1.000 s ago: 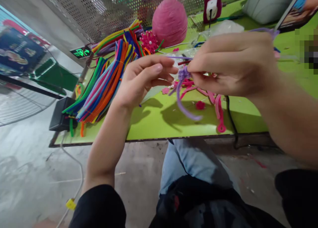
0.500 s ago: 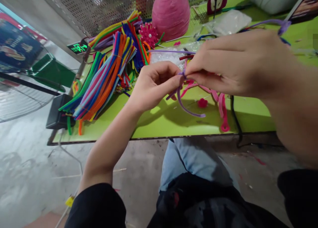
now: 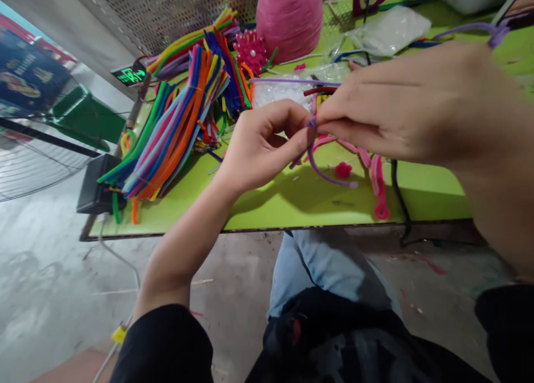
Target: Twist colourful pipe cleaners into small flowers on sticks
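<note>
Both of my hands meet over the green table [image 3: 267, 213], pinching a purple pipe cleaner [image 3: 327, 177]. My left hand [image 3: 269, 141] holds it between thumb and forefinger, at a small twisted knot. On the other side of the knot, my right hand [image 3: 387, 102] grips it with closed fingertips. One curved end hangs down to the right below the fingers. Behind them, a straight purple length [image 3: 287, 81] reaches out to the left. Pink pipe cleaner pieces [image 3: 377, 177] and a small pink flower [image 3: 343, 170] lie beneath and beside my hands.
Bundles of coloured pipe cleaners [image 3: 175, 132] lie at the left. A pink yarn-like cone [image 3: 289, 21] and a pink spiky flower [image 3: 250, 52] stand at the back. Clear plastic bags [image 3: 387, 29] lie behind my right hand. A black cable [image 3: 398, 199] crosses the front edge.
The pinch on the purple pipe cleaner stays much the same. Its hanging end has swung slightly right and up, and the whole view has shifted a little.
</note>
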Available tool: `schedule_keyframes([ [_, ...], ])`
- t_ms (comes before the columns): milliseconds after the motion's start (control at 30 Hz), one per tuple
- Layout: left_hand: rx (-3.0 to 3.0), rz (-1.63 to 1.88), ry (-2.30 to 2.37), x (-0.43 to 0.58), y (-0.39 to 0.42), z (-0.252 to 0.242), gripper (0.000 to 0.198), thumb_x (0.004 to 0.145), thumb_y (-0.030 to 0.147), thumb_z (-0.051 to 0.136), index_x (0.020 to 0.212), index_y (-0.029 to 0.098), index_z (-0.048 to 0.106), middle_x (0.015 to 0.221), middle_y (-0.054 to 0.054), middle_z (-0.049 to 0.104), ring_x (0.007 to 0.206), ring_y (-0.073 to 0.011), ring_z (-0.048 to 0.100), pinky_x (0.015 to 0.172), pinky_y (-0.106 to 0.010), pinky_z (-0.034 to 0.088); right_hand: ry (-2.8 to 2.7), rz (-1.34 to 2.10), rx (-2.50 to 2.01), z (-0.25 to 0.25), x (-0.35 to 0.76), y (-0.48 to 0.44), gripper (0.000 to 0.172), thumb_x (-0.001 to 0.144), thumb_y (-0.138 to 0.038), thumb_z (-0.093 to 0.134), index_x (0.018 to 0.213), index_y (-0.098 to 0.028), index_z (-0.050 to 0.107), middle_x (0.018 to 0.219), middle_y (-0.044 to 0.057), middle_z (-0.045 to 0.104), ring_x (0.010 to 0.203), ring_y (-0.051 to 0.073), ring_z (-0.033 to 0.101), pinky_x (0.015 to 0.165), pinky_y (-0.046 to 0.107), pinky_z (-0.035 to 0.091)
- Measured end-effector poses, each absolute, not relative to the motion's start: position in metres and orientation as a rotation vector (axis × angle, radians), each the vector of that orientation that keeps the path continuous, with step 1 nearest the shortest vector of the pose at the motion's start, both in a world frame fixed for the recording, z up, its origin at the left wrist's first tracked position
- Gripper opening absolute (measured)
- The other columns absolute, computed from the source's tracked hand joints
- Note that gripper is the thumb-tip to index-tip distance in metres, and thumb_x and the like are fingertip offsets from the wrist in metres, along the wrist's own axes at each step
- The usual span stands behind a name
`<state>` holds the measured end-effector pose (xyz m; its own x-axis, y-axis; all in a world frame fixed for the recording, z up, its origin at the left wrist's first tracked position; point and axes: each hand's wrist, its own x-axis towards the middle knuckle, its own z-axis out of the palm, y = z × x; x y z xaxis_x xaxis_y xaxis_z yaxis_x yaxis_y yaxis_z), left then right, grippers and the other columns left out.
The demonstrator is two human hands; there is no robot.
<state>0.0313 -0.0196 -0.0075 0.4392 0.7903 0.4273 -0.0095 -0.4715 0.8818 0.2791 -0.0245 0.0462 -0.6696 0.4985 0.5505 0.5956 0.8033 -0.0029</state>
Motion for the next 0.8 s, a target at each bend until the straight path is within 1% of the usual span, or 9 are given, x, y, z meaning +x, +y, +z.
schedule_keyframes([
  [133,1.855,1.166,0.794,0.032,-0.019,-0.010,0.055,0.080,0.075,0.095,0.084,0.024,0.078,0.067,0.003,0.067,0.055,-0.0135,0.073,0.045,-0.023,0.057,-2.409,-0.108,-0.957,0.046,0.274,-0.027,0.010,0.100,-0.032,0.087,0.095,-0.026,0.081,0.093,-0.008,0.079,0.094,0.010,0.075,0.054,0.019,0.028],
  [267,1.890,1.199,0.877,0.028,-0.015,-0.014,0.052,0.074,0.069,0.103,0.086,0.025,0.078,0.071,0.001,0.070,0.065,-0.0168,0.078,0.051,-0.024,0.063,-2.406,-0.196,-0.946,0.041,0.272,-0.027,0.010,0.107,-0.029,0.078,0.098,-0.024,0.078,0.093,-0.003,0.076,0.088,0.012,0.070,0.062,0.027,0.032],
  [367,1.913,1.262,0.816,0.029,-0.012,-0.013,0.053,0.083,0.073,0.095,0.087,0.023,0.077,0.072,0.000,0.069,0.061,-0.0145,0.074,0.049,-0.024,0.061,-2.368,-0.124,-0.818,0.039,0.274,-0.027,0.009,0.110,-0.027,0.070,0.105,-0.023,0.076,0.094,-0.002,0.075,0.086,0.012,0.064,0.067,0.031,0.031],
  [433,1.958,1.285,0.748,0.031,-0.011,-0.012,0.058,0.088,0.079,0.088,0.085,0.022,0.076,0.071,0.000,0.067,0.059,-0.0130,0.072,0.047,-0.023,0.059,-2.337,-0.001,-0.800,0.040,0.275,-0.025,0.004,0.106,-0.022,0.071,0.106,-0.024,0.075,0.089,-0.005,0.074,0.079,0.011,0.059,0.065,0.031,0.029],
  [500,1.994,1.287,0.761,0.032,-0.012,-0.011,0.059,0.089,0.080,0.085,0.083,0.023,0.074,0.072,0.001,0.065,0.062,-0.0129,0.073,0.048,-0.022,0.060,-2.337,0.098,-0.810,0.042,0.277,-0.022,0.007,0.101,-0.018,0.074,0.104,-0.024,0.074,0.080,-0.007,0.070,0.070,0.009,0.053,0.063,0.029,0.028],
  [600,1.937,1.321,0.895,0.030,-0.015,-0.015,0.052,0.085,0.073,0.094,0.085,0.025,0.074,0.077,0.001,0.067,0.072,-0.0154,0.078,0.057,-0.025,0.067,-2.366,0.139,-0.743,0.041,0.279,-0.016,0.006,0.103,-0.019,0.074,0.103,-0.024,0.072,0.076,-0.009,0.064,0.068,0.007,0.050,0.064,0.027,0.030],
  [667,1.830,1.358,0.939,0.027,-0.015,-0.019,0.050,0.079,0.066,0.101,0.087,0.025,0.073,0.080,0.001,0.069,0.080,-0.0192,0.082,0.061,-0.028,0.070,-2.390,0.111,-0.658,0.038,0.279,-0.014,0.004,0.105,-0.021,0.070,0.104,-0.024,0.070,0.084,-0.007,0.066,0.074,0.009,0.054,0.066,0.028,0.030],
  [733,1.767,1.341,0.940,0.026,-0.013,-0.023,0.051,0.076,0.063,0.104,0.090,0.025,0.073,0.081,0.000,0.070,0.086,-0.0227,0.085,0.065,-0.030,0.072,-2.429,0.068,-0.659,0.034,0.279,-0.015,0.007,0.104,-0.018,0.063,0.101,-0.024,0.066,0.093,-0.003,0.066,0.081,0.012,0.054,0.067,0.031,0.030],
  [800,1.811,1.291,0.912,0.026,-0.011,-0.024,0.052,0.077,0.065,0.103,0.093,0.024,0.073,0.084,0.000,0.070,0.089,-0.0234,0.085,0.065,-0.030,0.072,-2.421,0.141,-0.711,0.031,0.278,-0.017,0.009,0.102,-0.018,0.063,0.096,-0.025,0.064,0.092,0.000,0.062,0.079,0.015,0.051,0.068,0.034,0.030],
])
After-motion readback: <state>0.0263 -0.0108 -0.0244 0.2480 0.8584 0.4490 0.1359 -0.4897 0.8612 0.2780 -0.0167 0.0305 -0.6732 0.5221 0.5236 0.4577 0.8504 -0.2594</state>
